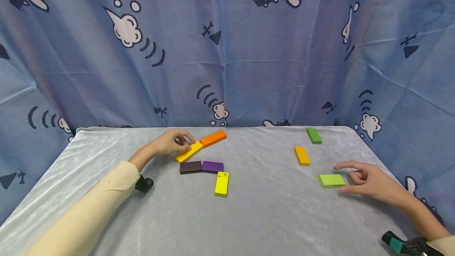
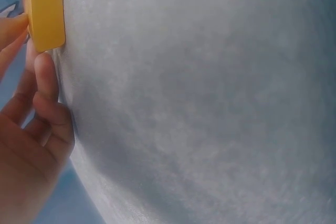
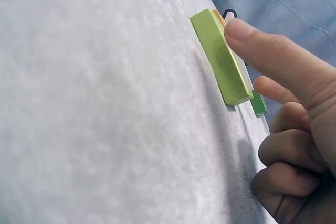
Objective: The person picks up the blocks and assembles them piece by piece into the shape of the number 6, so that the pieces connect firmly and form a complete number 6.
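Note:
On the left side of the cloth my left hand (image 1: 172,142) pinches a golden-yellow block (image 1: 185,155) between thumb and fingers; the left wrist view shows the thumb against one side of this block (image 2: 48,19). One end of it meets an orange block (image 1: 213,138). My right hand (image 1: 373,183) is around one end of a light green block (image 1: 331,181), thumb and index finger spread. The index finger is apart from this block, and whether the thumb touches it is unclear. The other right fingers are curled in the right wrist view (image 3: 294,145).
Nearer me than the left hand's block lie a dark brown block (image 1: 190,167), a purple block (image 1: 212,166) and a bright yellow block (image 1: 222,184), joined in a bent line. Towards the right back are an amber block (image 1: 302,156) and a green block (image 1: 314,136). A blue curtain (image 1: 249,58) hangs behind.

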The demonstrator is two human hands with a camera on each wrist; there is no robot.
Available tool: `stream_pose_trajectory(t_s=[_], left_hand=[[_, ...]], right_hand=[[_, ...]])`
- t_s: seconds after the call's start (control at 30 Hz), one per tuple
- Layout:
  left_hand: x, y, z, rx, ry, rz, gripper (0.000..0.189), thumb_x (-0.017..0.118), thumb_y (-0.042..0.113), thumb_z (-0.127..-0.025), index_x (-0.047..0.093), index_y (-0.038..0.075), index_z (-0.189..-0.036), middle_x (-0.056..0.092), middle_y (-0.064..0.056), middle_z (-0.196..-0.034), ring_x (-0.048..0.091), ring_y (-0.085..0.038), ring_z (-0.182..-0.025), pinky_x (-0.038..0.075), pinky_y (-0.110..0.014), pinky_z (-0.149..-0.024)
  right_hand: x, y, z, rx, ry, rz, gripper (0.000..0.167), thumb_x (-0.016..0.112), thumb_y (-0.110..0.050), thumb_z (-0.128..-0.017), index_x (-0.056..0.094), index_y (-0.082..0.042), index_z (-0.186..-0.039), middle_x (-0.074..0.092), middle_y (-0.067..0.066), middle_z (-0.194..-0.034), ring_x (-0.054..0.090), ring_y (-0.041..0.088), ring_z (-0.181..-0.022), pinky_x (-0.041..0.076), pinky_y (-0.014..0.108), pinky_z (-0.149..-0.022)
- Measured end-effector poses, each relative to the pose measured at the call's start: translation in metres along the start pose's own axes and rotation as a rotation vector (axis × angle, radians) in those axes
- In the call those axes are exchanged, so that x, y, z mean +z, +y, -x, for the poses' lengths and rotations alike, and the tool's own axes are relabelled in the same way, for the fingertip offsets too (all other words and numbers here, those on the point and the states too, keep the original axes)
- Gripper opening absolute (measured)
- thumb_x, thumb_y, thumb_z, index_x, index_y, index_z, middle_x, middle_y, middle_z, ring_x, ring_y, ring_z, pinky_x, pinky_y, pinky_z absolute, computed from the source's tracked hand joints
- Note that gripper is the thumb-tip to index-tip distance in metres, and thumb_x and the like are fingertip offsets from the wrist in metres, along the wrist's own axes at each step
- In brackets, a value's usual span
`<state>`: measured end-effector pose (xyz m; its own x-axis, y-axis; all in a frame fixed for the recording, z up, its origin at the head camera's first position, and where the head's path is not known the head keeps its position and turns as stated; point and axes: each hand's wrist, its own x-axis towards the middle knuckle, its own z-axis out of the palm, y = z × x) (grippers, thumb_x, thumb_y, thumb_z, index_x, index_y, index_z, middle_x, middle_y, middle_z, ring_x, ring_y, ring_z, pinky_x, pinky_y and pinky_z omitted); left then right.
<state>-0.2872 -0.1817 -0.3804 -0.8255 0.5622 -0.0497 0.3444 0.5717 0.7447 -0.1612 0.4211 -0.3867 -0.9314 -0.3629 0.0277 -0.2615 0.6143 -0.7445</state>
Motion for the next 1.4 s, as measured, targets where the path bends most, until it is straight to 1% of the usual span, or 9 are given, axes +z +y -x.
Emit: stream_pose_trajectory(t_s=[0.2, 0.4, 0.63, 0.87, 1.0, 1.2, 1.4], left_hand=[[0.001, -0.001, -0.001, 0.003, -0.004, 0.005, 0.023, 0.068, 0.002, -0.096, 0.07, 0.005, -0.118, 0.069, -0.005, -0.094, 0.06, -0.023, -0.084, 0.05, -0.035, -0.074], [0.001, -0.002, -0.001, 0.015, -0.002, -0.006, 0.023, 0.068, 0.002, -0.096, 0.07, 0.005, -0.118, 0.069, -0.005, -0.094, 0.06, -0.022, -0.084, 0.05, -0.035, -0.072], [0.001, -0.001, -0.001, 0.017, -0.003, -0.005, 0.023, 0.068, 0.002, -0.096, 0.07, 0.004, -0.118, 0.069, -0.005, -0.092, 0.06, -0.023, -0.083, 0.05, -0.036, -0.072], [0.0, 0.001, -0.001, 0.001, 0.003, -0.019, 0.022, 0.068, 0.002, -0.096, 0.071, 0.004, -0.118, 0.068, -0.005, -0.091, 0.06, -0.023, -0.084, 0.052, -0.037, -0.08], [0.001, 0.0, -0.002, -0.001, 0.002, -0.018, 0.022, 0.068, 0.002, -0.096, 0.071, 0.005, -0.118, 0.068, -0.005, -0.091, 0.06, -0.023, -0.084, 0.052, -0.036, -0.08], [0.001, -0.001, -0.002, 0.009, -0.001, -0.011, 0.022, 0.068, 0.001, -0.096, 0.07, 0.004, -0.118, 0.069, -0.005, -0.092, 0.061, -0.023, -0.084, 0.051, -0.035, -0.074], [0.001, -0.001, -0.002, 0.006, 0.0, -0.012, 0.022, 0.068, 0.002, -0.096, 0.07, 0.004, -0.118, 0.069, -0.005, -0.092, 0.061, -0.023, -0.083, 0.05, -0.034, -0.072]], right_hand=[[0.002, 0.001, 0.0, 0.0, -0.018, 0.0, 0.05, 0.081, -0.004, -0.086, 0.06, 0.005, -0.13, 0.027, 0.006, -0.064, 0.031, 0.02, -0.049, 0.036, 0.031, -0.056], [0.004, 0.0, -0.001, 0.0, 0.002, 0.074, 0.042, 0.082, -0.008, -0.086, 0.066, 0.001, -0.124, 0.03, 0.001, -0.063, 0.036, 0.016, -0.052, 0.036, 0.028, -0.062], [0.007, -0.001, -0.003, -0.006, 0.057, 0.101, 0.03, 0.083, -0.008, -0.085, 0.072, -0.003, -0.112, 0.034, -0.003, -0.064, 0.038, 0.017, -0.055, 0.036, 0.029, -0.058], [0.009, -0.002, -0.003, 0.002, 0.086, 0.11, 0.028, 0.085, -0.01, -0.083, 0.074, -0.005, -0.109, 0.034, -0.003, -0.064, 0.04, 0.017, -0.057, 0.036, 0.029, -0.058], [0.011, -0.004, -0.003, 0.002, 0.1, 0.119, 0.028, 0.085, -0.01, -0.083, 0.075, -0.006, -0.108, 0.034, -0.005, -0.064, 0.04, 0.016, -0.057, 0.036, 0.03, -0.057], [0.014, -0.011, -0.005, -0.003, 0.113, 0.097, 0.027, 0.084, -0.01, -0.084, 0.075, -0.005, -0.108, 0.034, -0.004, -0.065, 0.039, 0.016, -0.056, 0.034, 0.03, -0.054], [0.022, -0.018, -0.01, -0.057, 0.143, 0.066, 0.026, 0.085, -0.008, -0.083, 0.074, -0.005, -0.106, 0.033, -0.005, -0.064, 0.036, 0.014, -0.053, 0.032, 0.028, -0.048]])
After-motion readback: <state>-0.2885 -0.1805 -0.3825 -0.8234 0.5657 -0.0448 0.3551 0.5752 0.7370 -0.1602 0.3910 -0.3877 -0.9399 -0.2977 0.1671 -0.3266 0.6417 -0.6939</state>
